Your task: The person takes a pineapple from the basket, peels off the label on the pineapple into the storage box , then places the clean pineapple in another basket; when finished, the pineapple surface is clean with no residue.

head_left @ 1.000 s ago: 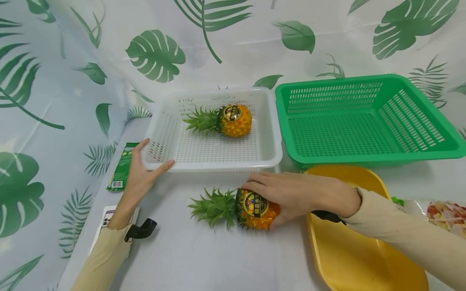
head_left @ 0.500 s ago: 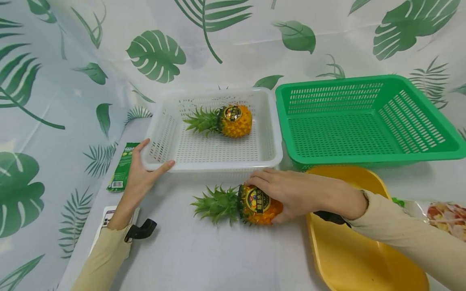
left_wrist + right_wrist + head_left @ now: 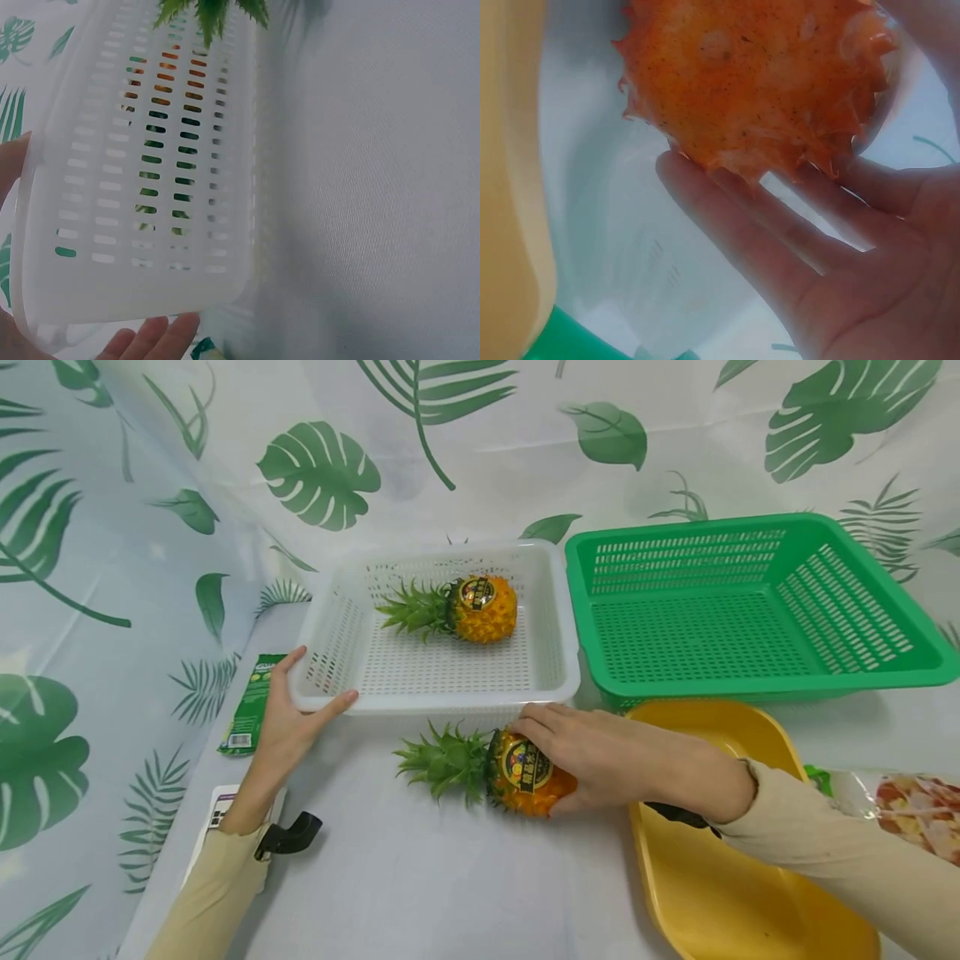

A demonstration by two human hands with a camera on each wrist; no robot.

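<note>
My right hand [image 3: 581,752] grips a small pineapple [image 3: 517,781] by its base end. Its leafy crown points left, and a black and gold label faces up. In the right wrist view the fingers [image 3: 735,240] spread along the orange, spiky skin [image 3: 742,82] of the fruit. Just beyond it stands a white slotted basket [image 3: 450,700], with a second pineapple [image 3: 483,610] lying on its side inside. My left hand [image 3: 296,714] holds the near left corner of this basket, thumb over the front rim; in the left wrist view its fingertips [image 3: 172,337] reach round the basket's end.
A green slotted basket [image 3: 750,685] stands right of the white one. The yellow tub [image 3: 645,860] lies under my right forearm. A green packet [image 3: 251,718] and a white card-like item [image 3: 221,802] lie at left, a clear food bag [image 3: 851,789] at far right.
The pineapple in my right hand has risen slightly in the head view, a little closer to the white basket. My left hand keeps its hold, and the baskets stay in place.
</note>
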